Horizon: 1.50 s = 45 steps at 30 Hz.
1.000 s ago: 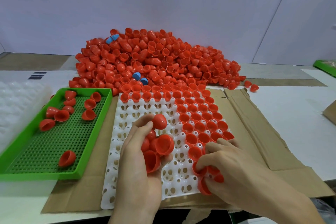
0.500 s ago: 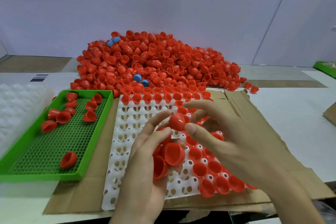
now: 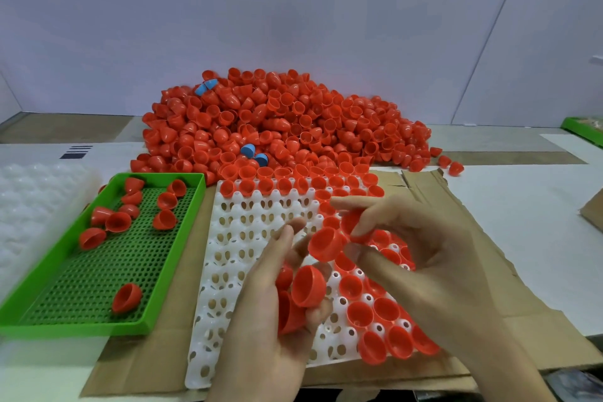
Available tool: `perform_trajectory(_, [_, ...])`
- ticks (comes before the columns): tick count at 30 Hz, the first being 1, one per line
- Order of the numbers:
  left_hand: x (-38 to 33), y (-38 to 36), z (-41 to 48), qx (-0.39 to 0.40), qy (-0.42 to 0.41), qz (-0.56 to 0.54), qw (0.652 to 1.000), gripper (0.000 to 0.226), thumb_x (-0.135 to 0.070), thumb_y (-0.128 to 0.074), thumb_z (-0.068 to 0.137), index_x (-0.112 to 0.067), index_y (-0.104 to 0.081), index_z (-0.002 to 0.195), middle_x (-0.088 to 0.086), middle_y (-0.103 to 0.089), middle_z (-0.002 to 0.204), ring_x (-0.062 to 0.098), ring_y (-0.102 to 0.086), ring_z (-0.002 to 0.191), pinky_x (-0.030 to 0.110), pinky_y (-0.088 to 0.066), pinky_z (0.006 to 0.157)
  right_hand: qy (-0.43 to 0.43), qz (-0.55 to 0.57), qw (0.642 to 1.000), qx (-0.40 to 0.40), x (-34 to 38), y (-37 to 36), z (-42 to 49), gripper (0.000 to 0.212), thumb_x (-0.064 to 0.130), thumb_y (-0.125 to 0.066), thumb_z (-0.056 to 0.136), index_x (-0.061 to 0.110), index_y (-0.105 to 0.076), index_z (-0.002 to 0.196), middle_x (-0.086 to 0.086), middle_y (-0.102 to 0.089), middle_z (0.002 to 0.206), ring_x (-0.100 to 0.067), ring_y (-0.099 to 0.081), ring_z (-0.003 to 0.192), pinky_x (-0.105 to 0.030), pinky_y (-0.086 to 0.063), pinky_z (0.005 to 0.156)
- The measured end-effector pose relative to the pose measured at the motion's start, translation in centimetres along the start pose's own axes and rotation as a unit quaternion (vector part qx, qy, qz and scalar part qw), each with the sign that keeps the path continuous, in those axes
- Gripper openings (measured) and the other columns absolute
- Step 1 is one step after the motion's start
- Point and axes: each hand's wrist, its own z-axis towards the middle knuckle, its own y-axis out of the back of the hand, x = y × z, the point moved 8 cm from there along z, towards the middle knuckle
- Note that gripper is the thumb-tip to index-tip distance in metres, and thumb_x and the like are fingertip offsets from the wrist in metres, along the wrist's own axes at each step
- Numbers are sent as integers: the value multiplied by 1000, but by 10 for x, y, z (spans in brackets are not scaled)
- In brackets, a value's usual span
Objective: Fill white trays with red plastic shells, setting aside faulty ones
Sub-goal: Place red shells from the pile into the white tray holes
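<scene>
A white tray with round holes lies on cardboard, its far row and right side filled with red shells. My left hand hovers over the tray's near middle, palm up, cradling several red shells in its curled fingers. My right hand is just to its right, above the filled part. It pinches one red shell between thumb and fingers, with another shell under its index finger. A big heap of red shells lies behind the tray.
A green perforated tray at the left holds several loose red shells. A stack of clear trays sits at the far left. A few blue shells lie in the heap. Cardboard spreads to the right; another green tray is at the far right edge.
My right hand rose from the tray's near right corner to meet my left hand and took a red shell from its fingertips. The left hand stayed over the tray with its shells.
</scene>
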Motion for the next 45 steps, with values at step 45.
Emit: perform_trajectory(45, [5, 38, 16, -146, -13, -101, 984, 31, -25, -72, 64, -19, -81, 93, 6, -74, 84, 13, -58, 47, 22, -38, 32, -32, -485, 833, 264, -135, -69, 115, 14, 27, -69, 84, 28, -76, 97, 17, -47, 86, -13, -48, 89, -32, -31, 79])
